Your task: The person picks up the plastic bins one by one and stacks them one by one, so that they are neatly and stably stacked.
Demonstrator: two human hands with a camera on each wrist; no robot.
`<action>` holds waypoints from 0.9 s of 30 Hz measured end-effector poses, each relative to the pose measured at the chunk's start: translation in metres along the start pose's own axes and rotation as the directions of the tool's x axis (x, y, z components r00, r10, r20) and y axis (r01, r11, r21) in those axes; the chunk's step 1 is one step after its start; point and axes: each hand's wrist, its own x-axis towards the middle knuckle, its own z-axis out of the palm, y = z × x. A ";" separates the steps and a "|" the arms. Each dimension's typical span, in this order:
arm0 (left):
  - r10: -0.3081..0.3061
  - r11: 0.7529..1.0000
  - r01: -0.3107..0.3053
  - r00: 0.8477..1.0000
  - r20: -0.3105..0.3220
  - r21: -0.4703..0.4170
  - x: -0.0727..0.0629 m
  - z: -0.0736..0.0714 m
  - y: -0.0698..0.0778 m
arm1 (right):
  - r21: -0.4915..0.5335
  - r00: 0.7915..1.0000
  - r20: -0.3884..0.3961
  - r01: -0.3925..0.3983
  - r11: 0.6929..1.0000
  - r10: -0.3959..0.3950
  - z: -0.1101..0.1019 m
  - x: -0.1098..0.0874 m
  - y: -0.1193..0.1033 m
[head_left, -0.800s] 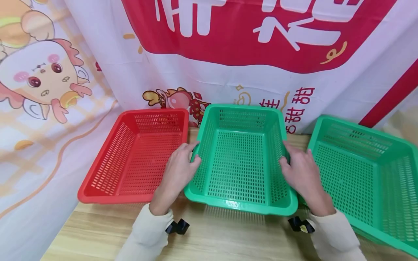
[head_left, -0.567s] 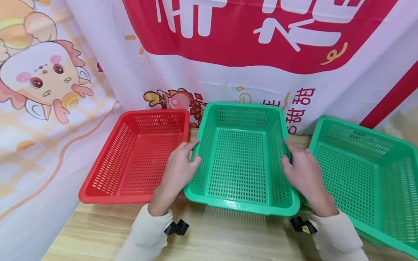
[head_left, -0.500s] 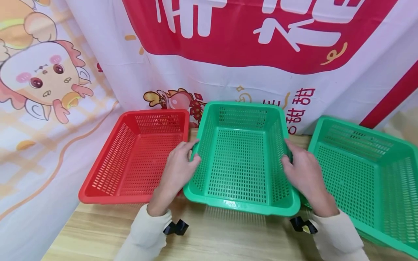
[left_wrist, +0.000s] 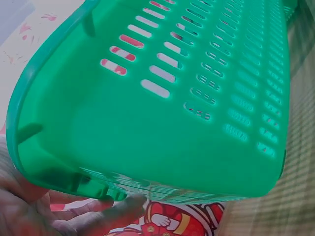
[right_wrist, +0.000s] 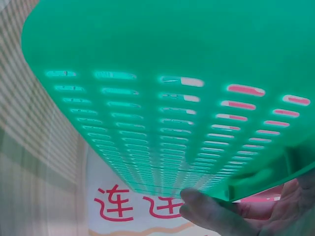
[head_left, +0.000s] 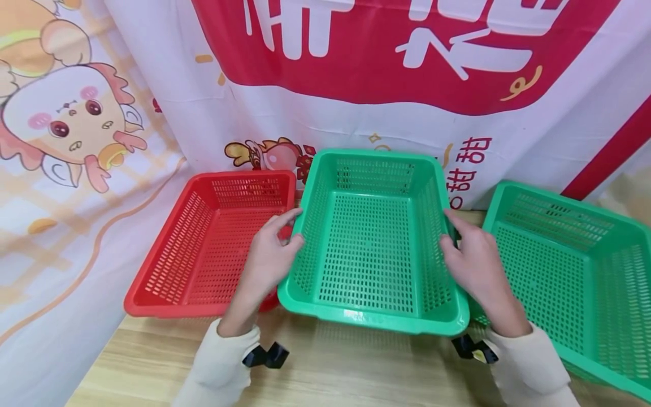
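A green plastic basket (head_left: 366, 254) with slotted walls stands between my two hands. At its left rim is my left hand (head_left: 267, 249), thumb on top and fingers under the edge. My right hand (head_left: 473, 254) grips the opposite rim in the same way. The left wrist view shows the basket's outer wall (left_wrist: 147, 132) from the side, with fingers (left_wrist: 88, 216) curled beneath the rim. From the right wrist, the other slotted wall (right_wrist: 147, 59) fills the view, and the right fingers (right_wrist: 216, 211) reach under its edge. Nothing lies inside the basket.
A red basket (head_left: 200, 310) stands to the left, partly behind my left arm. Another green basket (head_left: 585, 265) stands to the right, close to my right arm. Behind them hangs a printed cloth (head_left: 356, 124). All are over a wooden table (head_left: 142, 362).
The green basket has risen and shifted slightly left, its far rim now higher in view. My left hand has moved left and up with it; the right hand has moved only a little.
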 end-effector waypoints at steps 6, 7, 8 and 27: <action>-0.003 1.000 0.003 1.000 -0.005 -0.020 -0.004 -0.010 0.004 | 0.022 0.999 -0.039 0.006 1.000 -0.006 -0.001 0.001 -0.007; -0.004 1.000 0.003 1.000 -0.008 -0.019 -0.004 -0.012 0.004 | 0.026 0.999 -0.044 0.005 1.000 -0.004 -0.002 0.001 -0.009; -0.001 1.000 0.000 1.000 -0.011 -0.018 -0.005 -0.014 0.004 | 0.032 0.999 -0.045 0.002 0.999 0.000 -0.002 0.002 -0.010; -0.059 0.992 0.051 0.996 -0.067 -0.111 -0.018 -0.056 0.007 | 0.302 0.997 -0.014 -0.071 0.951 0.079 0.001 0.014 -0.045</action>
